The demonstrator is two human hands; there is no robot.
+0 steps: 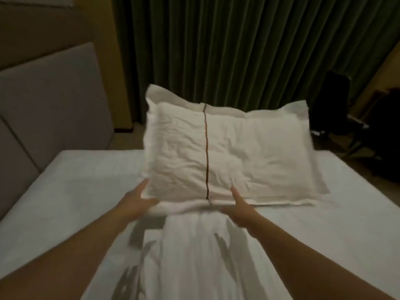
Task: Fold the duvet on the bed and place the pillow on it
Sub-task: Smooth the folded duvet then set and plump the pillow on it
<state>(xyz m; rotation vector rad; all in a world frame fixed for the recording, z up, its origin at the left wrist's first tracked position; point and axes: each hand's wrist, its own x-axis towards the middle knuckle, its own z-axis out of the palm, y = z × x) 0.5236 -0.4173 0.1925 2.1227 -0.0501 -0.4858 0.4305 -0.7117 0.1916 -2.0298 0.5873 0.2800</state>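
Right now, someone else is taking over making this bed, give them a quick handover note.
Left hand: open, at the pillow's near left corner.
Right hand: open, fingers against the pillow's near edge.
The pillow sits tilted at the far end of the folded duvet, which lies in a strip along the bed.
Done: duvet folded, pillow brought onto it.
Left: settle the pillow flat, let go.
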